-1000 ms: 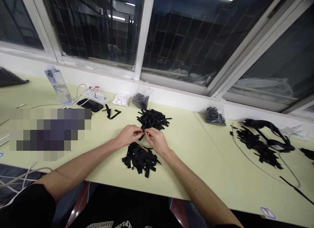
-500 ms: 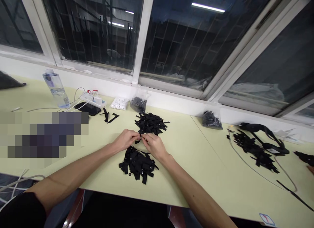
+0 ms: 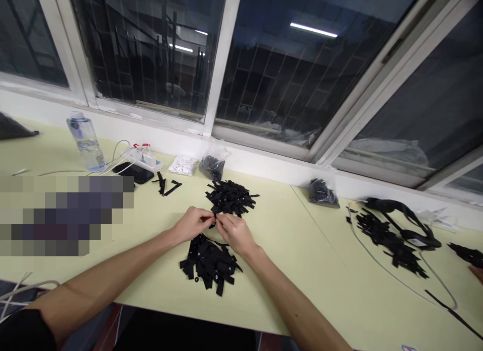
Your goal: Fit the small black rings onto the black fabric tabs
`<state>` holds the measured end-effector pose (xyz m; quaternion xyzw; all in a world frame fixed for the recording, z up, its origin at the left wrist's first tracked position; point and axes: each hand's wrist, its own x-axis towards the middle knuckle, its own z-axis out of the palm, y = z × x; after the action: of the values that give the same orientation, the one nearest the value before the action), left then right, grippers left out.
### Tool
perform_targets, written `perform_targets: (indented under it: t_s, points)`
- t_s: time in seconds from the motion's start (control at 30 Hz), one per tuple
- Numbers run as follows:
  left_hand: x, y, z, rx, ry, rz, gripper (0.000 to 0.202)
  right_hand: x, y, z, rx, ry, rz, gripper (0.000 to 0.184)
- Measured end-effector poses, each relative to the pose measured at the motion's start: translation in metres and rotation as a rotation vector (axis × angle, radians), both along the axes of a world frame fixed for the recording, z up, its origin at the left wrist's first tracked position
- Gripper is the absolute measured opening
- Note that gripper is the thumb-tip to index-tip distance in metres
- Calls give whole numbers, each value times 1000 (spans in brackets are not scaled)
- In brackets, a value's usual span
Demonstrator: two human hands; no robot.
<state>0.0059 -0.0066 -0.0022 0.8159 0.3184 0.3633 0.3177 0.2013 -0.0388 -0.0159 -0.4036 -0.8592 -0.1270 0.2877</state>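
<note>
My left hand (image 3: 193,224) and my right hand (image 3: 234,233) meet fingertip to fingertip over the table. Both are closed in a pinch on one small black fabric strip (image 3: 213,224), mostly hidden by the fingers. Just beyond them lies a heap of black strips (image 3: 233,196), a few with pale dots. Nearer to me is a second pile of black strips (image 3: 211,263), with small white marks on some pieces. A small black ring (image 3: 196,279) rests at the left edge of this near pile.
Along the window wall stand a water bottle (image 3: 86,142), a power strip (image 3: 147,159), a phone (image 3: 133,172), a white packet (image 3: 182,165) and two plastic bags (image 3: 212,165) (image 3: 323,192) of black pieces. To the right lie more strips (image 3: 390,240), a black headband (image 3: 402,212) and another person's hand (image 3: 477,272).
The whole view has shifted slightly, so the table sits a little lower in the picture. My hands stay together, pinching the black strip between the two piles.
</note>
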Motion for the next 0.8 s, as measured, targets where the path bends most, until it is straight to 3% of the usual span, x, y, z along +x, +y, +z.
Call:
perform_targets:
  t_s: [0.3,0.8]
  points:
    - [3,4,-6,-151,-63,12,23,-1,4,-4,97,-113,-13,18]
    - [7,8,-11,-250,-125,-14,20,-3,7,-6,145,-178,-12,10]
